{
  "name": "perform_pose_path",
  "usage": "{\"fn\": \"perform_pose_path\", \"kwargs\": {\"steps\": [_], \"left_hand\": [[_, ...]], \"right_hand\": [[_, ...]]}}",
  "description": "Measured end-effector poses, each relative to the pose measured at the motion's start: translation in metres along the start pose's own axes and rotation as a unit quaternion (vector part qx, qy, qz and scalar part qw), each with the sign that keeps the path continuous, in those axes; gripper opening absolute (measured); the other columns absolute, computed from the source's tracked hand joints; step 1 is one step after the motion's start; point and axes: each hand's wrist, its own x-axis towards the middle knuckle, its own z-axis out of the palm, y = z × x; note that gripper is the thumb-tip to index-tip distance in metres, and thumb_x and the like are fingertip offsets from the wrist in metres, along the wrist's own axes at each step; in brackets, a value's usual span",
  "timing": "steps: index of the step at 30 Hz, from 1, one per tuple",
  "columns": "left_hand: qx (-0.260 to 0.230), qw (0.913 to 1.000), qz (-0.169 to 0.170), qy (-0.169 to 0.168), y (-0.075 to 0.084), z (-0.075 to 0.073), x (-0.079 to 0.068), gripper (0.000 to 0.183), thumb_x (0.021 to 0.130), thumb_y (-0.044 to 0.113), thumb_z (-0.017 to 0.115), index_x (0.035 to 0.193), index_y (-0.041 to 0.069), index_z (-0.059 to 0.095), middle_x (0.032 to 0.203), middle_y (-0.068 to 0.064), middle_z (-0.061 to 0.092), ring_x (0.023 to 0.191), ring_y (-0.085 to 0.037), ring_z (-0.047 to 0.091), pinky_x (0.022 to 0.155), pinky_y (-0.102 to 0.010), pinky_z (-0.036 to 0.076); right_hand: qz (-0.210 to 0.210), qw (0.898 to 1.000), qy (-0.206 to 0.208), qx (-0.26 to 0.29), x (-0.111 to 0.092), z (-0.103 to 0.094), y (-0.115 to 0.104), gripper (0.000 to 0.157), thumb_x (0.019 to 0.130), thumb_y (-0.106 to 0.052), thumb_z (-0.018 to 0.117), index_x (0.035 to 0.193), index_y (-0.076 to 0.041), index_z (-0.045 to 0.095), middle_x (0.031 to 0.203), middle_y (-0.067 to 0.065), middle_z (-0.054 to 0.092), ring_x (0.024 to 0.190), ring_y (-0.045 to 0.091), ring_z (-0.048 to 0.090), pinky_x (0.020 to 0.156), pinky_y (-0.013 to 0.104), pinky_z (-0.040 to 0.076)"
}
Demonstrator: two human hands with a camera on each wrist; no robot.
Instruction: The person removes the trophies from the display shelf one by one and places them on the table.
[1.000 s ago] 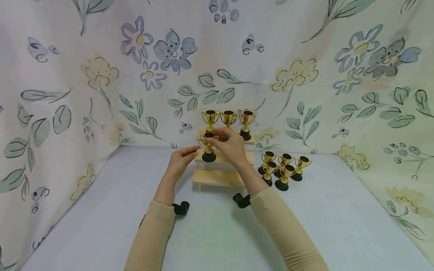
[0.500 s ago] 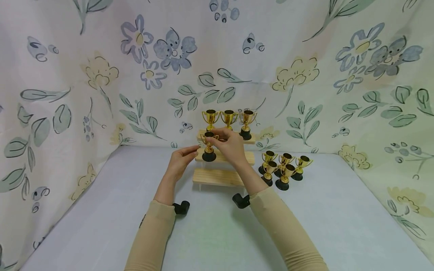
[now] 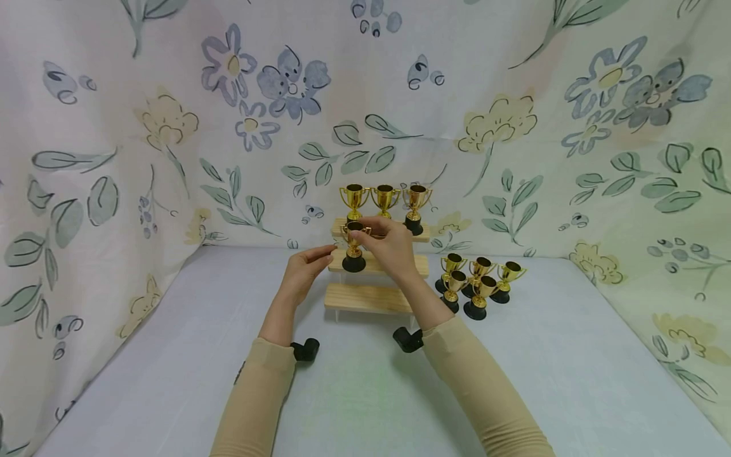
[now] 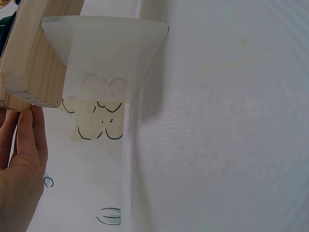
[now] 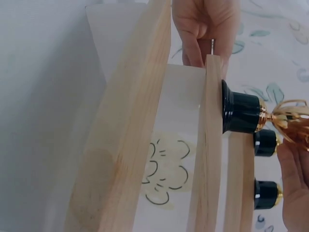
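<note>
My right hand [image 3: 389, 246] holds a small gold trophy cup [image 3: 354, 259] by its cup, thumb on the near side. The trophy stands upright, its black base right at the left part of the middle wooden shelf [image 3: 378, 264]. In the right wrist view, that black base [image 5: 241, 106] lies against the plank, and the fingertips [image 5: 289, 162] are at the gold bowl. My left hand [image 3: 302, 276] pinches the left end of the same shelf; the right wrist view shows its thumb and fingers on both sides of the plank's end [image 5: 213, 72].
Three trophies [image 3: 416, 200] stand in a row on the top shelf [image 3: 421, 235]. The bottom shelf [image 3: 365, 298] is nearest me. Several more trophies [image 3: 483, 289] stand grouped on the white table [image 3: 354, 393], right of the stand. A floral cloth [image 3: 228, 178] hangs behind.
The trophy in my right hand has shifted very slightly to the right along the middle shelf. My left hand stays at the shelf's left end.
</note>
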Motion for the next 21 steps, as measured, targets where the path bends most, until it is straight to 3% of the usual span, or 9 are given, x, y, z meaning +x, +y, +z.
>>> {"fn": "perform_pose_path", "kwargs": {"steps": [12,21], "left_hand": [[0.011,0.9999,-0.004,0.004,0.002,0.001,0.0,0.041,0.099,0.01,0.059,0.139,0.002,0.055,0.148,-0.013,0.053,0.115,-0.002,0.058,0.116,-0.028,0.044],[0.007,0.9999,-0.005,0.008,0.002,0.001,0.0,0.04,0.098,0.007,0.059,0.138,0.0,0.056,0.147,-0.014,0.053,0.112,-0.001,0.059,0.106,-0.016,0.048]], "right_hand": [[0.016,1.0,0.006,0.005,-0.003,-0.012,0.001,0.036,0.085,-0.03,0.078,0.115,-0.01,0.074,0.113,0.009,0.074,0.095,0.024,0.071,0.086,0.037,0.063],[0.008,1.0,0.009,0.01,-0.007,-0.022,0.002,0.036,0.087,-0.026,0.077,0.116,-0.006,0.072,0.115,0.011,0.072,0.097,0.025,0.069,0.09,0.036,0.062]]}}
